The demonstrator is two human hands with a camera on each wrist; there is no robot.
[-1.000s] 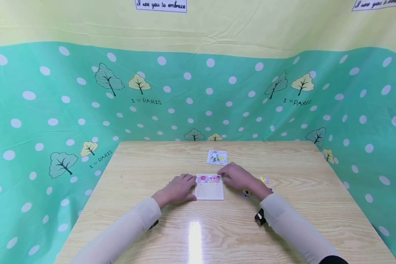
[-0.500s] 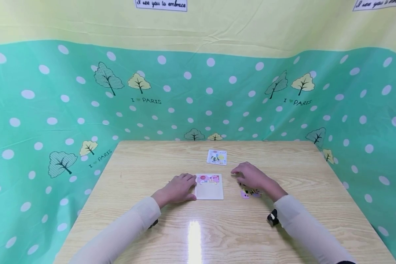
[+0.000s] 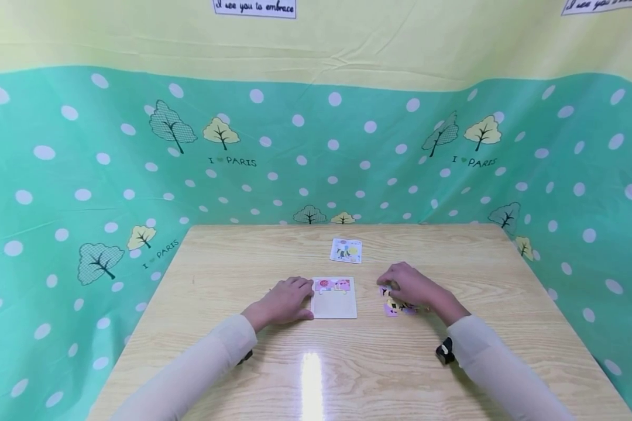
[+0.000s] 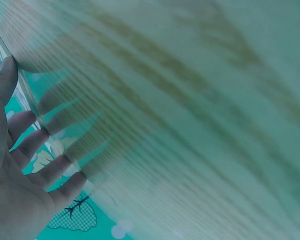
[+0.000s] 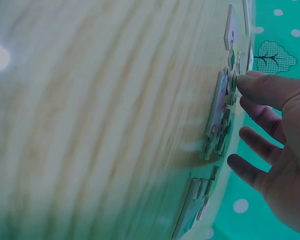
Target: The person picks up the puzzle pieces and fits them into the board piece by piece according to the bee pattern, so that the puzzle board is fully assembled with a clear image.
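A white square puzzle tray (image 3: pixel 335 307) lies on the table, with pink printed pieces (image 3: pixel 342 285) along its far edge. My left hand (image 3: pixel 284 300) rests at the tray's left edge, its fingers and thumb extended along the side; in the left wrist view the fingertips (image 4: pixel 65 159) meet that edge. To the tray's right, my right hand (image 3: pixel 413 286) is over a cluster of loose jigsaw pieces (image 3: pixel 391 310) in yellow, black and lilac. In the right wrist view its thumb touches a piece (image 5: pixel 232 85), while the other fingers are spread loosely. The hand covers part of the cluster.
A card with a bee picture (image 3: pixel 346 251) lies beyond the tray. The wooden table (image 3: pixel 232 251) ends at a green dotted cloth (image 3: pixel 274 193) at the back and sides. A bright light reflection (image 3: pixel 312 386) shows near the front.
My right hand has left the tray's far right corner and moved right to the loose pieces, its fingertips now lowered among them. The left hand stays at the tray's left edge.
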